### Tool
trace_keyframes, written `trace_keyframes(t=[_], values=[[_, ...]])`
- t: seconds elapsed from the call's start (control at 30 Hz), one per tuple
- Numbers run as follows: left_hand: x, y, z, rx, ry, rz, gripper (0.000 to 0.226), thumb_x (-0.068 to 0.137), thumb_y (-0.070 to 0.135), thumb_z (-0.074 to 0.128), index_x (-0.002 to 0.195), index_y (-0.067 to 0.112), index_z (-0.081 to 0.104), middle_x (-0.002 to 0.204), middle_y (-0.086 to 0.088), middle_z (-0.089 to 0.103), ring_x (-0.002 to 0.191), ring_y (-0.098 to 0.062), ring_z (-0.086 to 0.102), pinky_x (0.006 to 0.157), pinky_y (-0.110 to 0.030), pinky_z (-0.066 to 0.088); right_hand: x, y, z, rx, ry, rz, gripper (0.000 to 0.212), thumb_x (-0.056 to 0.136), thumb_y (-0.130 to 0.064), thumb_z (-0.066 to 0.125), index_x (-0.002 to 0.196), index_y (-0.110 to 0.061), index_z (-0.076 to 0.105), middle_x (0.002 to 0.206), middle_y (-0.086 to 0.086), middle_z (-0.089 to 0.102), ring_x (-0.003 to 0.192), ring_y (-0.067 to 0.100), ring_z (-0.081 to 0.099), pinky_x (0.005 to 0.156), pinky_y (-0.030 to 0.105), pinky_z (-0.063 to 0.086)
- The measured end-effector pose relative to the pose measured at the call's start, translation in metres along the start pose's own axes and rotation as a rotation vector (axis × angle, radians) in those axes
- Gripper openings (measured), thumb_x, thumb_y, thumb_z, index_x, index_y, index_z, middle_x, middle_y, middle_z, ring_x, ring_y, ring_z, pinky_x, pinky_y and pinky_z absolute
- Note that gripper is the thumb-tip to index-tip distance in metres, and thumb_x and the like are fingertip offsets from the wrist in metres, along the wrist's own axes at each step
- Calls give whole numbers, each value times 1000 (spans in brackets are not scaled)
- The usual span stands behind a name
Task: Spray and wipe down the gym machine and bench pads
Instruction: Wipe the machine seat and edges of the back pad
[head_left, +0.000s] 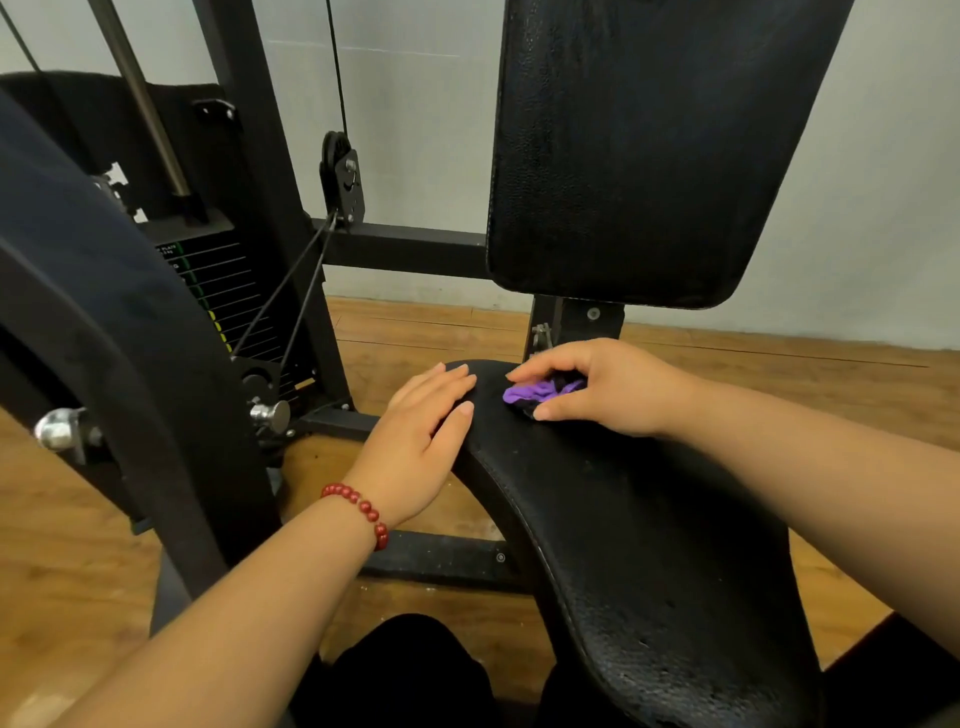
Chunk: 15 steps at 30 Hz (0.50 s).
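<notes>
A: How is the cloth (540, 391) held?
B: By the right hand (608, 387), fingers curled round it, at the seat pad's (649, 545) far end; the left hand (421, 441) is laid flat on its edge.
A: Handling?
B: Soft, light, easily crumpled, it is judged; a bunched grip is advised.

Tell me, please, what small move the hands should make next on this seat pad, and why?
Probably draw the right hand, which grips the purple cloth, along the seat pad toward the near end. The cloth sits at the pad's far end, the long stretch nearer the camera is uncovered, and the left hand rests flat on the pad's left edge, seemingly steadying.
</notes>
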<state>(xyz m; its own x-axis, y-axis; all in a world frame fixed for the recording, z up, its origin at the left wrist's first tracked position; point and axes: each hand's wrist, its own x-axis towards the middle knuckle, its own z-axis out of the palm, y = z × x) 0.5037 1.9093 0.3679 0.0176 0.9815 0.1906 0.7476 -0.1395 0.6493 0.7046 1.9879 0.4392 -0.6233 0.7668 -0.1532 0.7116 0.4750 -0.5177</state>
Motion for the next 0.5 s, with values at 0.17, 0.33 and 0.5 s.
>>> trace_keyframes(t=[0.17,0.33,0.5], values=[[4,-5,0,-126,68,-81,41,104,27,36,145,27,40,152,13,35,138,4,17,114,-20,11,15,-3,2,48,55,19,17,86,-26,73,87,-42,66,97,-20,59,93,1,55,76,13,39],[5,-7,8,-300,88,-237,49,105,33,33,153,27,24,159,12,22,138,4,15,110,-18,11,51,-11,13,109,196,105,8,88,-21,71,93,-27,72,87,-20,56,81,-1,51,70,15,37],[4,-13,6,-369,81,-234,47,105,31,32,151,28,27,152,18,26,129,12,17,102,-2,12,41,-15,11,114,80,49,13,86,-23,73,85,-35,69,95,-18,62,90,3,57,72,15,39]])
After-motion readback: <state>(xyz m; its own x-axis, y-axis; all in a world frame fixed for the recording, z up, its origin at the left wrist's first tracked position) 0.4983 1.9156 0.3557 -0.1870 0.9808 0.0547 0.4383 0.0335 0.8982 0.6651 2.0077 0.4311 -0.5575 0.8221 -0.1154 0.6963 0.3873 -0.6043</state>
